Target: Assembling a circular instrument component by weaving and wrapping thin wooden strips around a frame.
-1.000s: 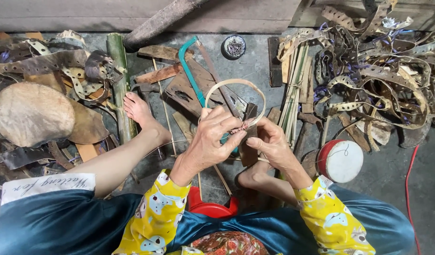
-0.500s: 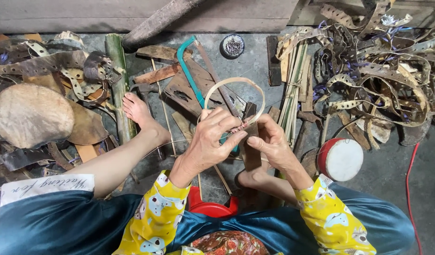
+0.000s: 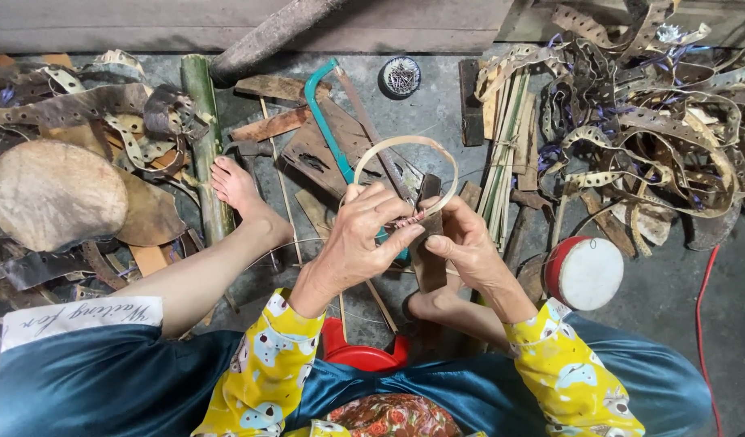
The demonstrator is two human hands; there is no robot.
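Obs.: Both hands were together over the lap, clamped on one thin bamboo hoop point(image 3: 405, 144). The left hand point(image 3: 364, 243) pinched the hoop's near arc where the strip ends overlap; a reddish binding thread point(image 3: 410, 218) showed at that joint. The right hand point(image 3: 465, 247) was closed just beside it, thumb and forefinger tips at the same joint; whether it gripped the thread end itself could not be told. The hoop stood tilted up from the fingers, its far arc above the teal hacksaw point(image 3: 328, 121) on the floor.

Judgement: the step in hand appeared to be lashing the overlap. To do it well, the left pinch should stay right at the overlap so the ends do not slide, the turns should lie tight and side by side, and the loop should stay round, not squeezed.

Nearby: small red-rimmed drum point(image 3: 587, 273) to the right, green bamboo pole point(image 3: 202, 137) beside the bare foot point(image 3: 239, 190).
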